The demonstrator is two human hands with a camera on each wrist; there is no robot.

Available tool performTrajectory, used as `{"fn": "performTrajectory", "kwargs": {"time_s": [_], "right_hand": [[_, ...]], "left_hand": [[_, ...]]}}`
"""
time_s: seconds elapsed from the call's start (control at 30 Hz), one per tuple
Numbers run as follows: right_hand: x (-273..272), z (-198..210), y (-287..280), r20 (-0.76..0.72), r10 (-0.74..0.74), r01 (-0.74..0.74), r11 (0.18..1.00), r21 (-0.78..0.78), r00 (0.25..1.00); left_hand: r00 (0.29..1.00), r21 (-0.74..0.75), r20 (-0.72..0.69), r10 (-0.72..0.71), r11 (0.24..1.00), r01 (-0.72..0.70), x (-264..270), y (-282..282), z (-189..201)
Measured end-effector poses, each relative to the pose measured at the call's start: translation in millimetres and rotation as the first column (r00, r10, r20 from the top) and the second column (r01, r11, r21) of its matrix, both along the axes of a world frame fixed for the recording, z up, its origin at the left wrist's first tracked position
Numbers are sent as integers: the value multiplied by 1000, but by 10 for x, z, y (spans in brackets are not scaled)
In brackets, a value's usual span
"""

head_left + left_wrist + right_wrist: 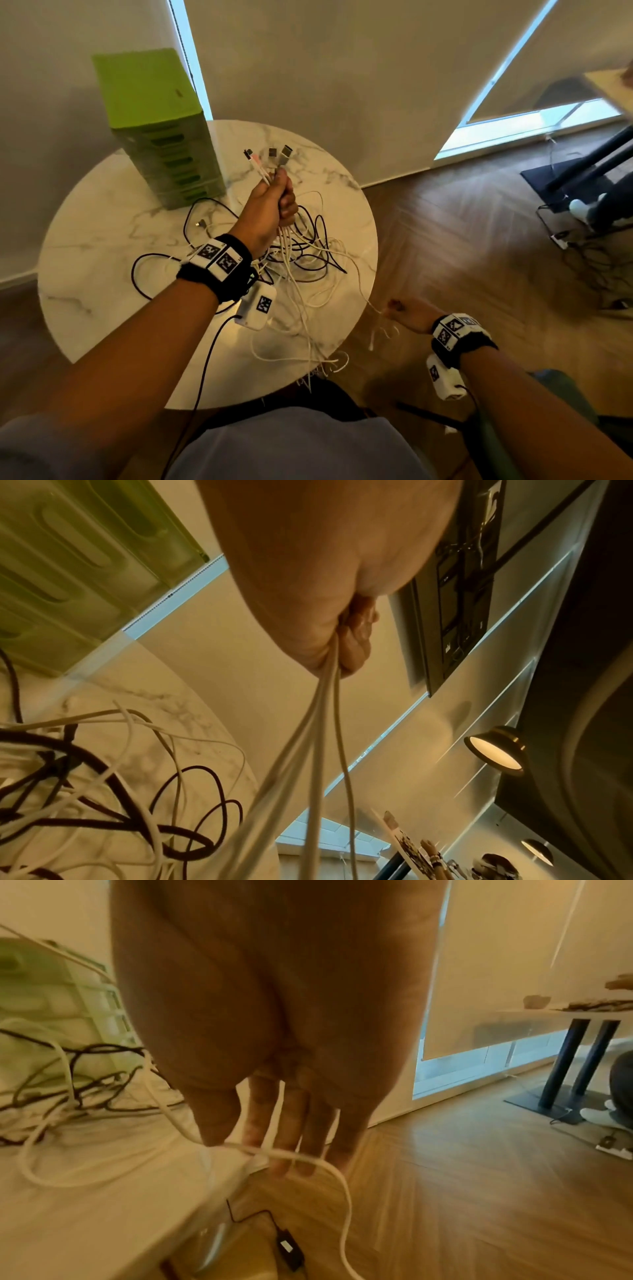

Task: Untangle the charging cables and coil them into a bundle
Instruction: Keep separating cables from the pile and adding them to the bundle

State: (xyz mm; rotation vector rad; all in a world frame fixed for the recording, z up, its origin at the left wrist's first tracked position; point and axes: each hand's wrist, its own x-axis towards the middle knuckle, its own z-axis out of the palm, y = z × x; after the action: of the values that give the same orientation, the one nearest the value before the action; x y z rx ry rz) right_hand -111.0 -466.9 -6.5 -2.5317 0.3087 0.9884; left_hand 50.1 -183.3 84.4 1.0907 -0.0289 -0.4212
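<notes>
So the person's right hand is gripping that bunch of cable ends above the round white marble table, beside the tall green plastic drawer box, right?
Not quite: the left hand grips the bunch of cable ends, as the head view shows. The right hand holds one thin white cable off the edge of the round white marble table. The rest stands.

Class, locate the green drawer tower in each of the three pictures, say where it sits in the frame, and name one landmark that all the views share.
Head: the green drawer tower stands upper left, at the far edge of the marble table.
Left wrist: it fills the upper left corner, seen from below.
Right wrist: pale and blurred at the left edge, behind the cables.
Shared landmark: the tangled cables on the table.
</notes>
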Motion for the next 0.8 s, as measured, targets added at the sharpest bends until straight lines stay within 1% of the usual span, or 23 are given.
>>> {"fn": "performTrajectory", "kwargs": {"time_s": [0.03, 0.07, 0.1, 0.17, 0.23, 0.3, 0.37, 0.4, 0.43, 0.47, 0.5, 0.53, 0.57, 0.6, 0.63, 0.67, 0.7, 0.73, 0.77, 0.8], "right_hand": [[38, 59, 54, 35, -63, 60, 996, 62, 997], [105, 127, 121, 77, -139, 125, 979, 163, 987], [192, 178, 183, 122, -209, 168, 944, 282, 970], [384, 302, 333, 190, -308, 188, 861, 472, 932], [553, 443, 550, 238, -295, 118, 821, 558, 925], [675, 597, 849, 257, -218, 16, 789, 614, 942], [744, 724, 1158, 295, -138, -93, 754, 651, 946], [754, 744, 1283, 327, -120, -138, 734, 665, 937], [754, 762, 1391, 332, -128, -144, 716, 683, 934], [748, 780, 1459, 293, -169, -106, 675, 730, 941], [745, 792, 1500, 219, -223, -33, 624, 781, 950], [740, 806, 1502, 122, -275, 56, 561, 826, 954], [743, 830, 1481, 68, -308, 116, 541, 833, 949], [766, 833, 1439, 93, -324, 125, 592, 796, 942], [796, 826, 1384, 216, -277, 58, 729, 682, 936], [832, 815, 1334, 369, -136, -66, 871, 487, 920], [852, 790, 1297, 475, 53, -196, 946, 258, 879], [855, 766, 1294, 516, 194, -272, 959, 78, 834], [843, 749, 1315, 542, 246, -284, 959, -14, 804], [819, 722, 1352, 573, 248, -268, 962, -51, 781]], "left_hand": [[1000, -12, -7, -17, 1000, 17, -22, -22, 2], [999, -16, -13, -34, 999, 34, -46, -46, 3], [998, -16, -16, -53, 999, 52, -67, -68, -3], [995, -5, -12, -102, 995, 102, -112, -125, -28], [988, 27, 11, -152, 988, 151, -165, -181, -45], [982, 87, 46, -181, 980, 176, -212, -229, -63], [972, 228, 110, -208, 957, 179, -265, -249, -19], [960, 324, 156, -233, 930, 174, -285, -236, 15], [945, 402, 195, -261, 900, 166, -294, -205, 46], [935, 447, 212, -285, 879, 167, -291, -167, 76], [932, 448, 204, -299, 875, 182, -275, -101, 104], [933, 410, 179, -314, 885, 220, -249, -34, 113], [934, 335, 143, -327, 904, 265, -218, 38, 117], [937, 241, 94, -336, 921, 306, -189, 110, 117], [940, 150, 33, -340, 931, 332, -173, 160, 117], [941, 85, -31, -337, 937, 339, -168, 199, 103], [942, 47, -78, -328, 942, 332, -170, 208, 85], [945, 20, -101, -310, 949, 314, -177, 195, 67], [955, 5, -108, -276, 961, 278, -184, 168, 64], [967, -2, -111, -231, 973, 233, -186, 131, 66]]}}
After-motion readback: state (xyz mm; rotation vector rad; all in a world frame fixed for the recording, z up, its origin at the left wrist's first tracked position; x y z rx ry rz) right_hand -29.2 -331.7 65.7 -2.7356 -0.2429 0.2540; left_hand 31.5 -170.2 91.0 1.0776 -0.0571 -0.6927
